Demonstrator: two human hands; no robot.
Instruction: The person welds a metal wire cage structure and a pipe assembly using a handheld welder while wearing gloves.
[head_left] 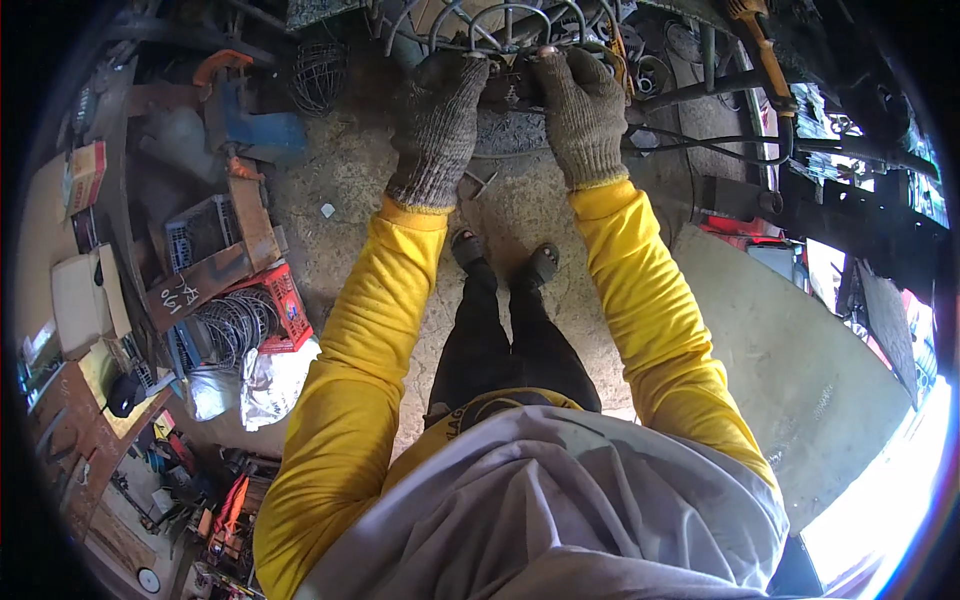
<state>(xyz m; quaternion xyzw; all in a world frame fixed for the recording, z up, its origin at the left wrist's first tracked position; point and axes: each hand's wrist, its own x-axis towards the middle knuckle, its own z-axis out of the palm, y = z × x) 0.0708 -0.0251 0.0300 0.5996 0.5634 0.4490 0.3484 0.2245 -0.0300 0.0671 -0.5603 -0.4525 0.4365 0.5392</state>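
Observation:
Both my hands are in grey knitted gloves, stretched out far ahead at the top of the view. My left hand (438,125) is closed, its thumb tip against the lower part of a row of bent metal rod hoops (510,10). Just to its right, my right hand (583,115) is curled the same way, a bare thumb tip showing by the hoops. Between the two hands lies a dark metal piece (508,88). What the fingers wrap round is hidden behind the gloves.
On the left stand a blue machine part (262,135), coiled wire (235,325) by a red crate (288,308), and a white sack (275,385). A coil of wire rings (318,78) lies at the far left. A large flat panel (800,370) stands right; an orange-handled tool (762,50) hangs far right.

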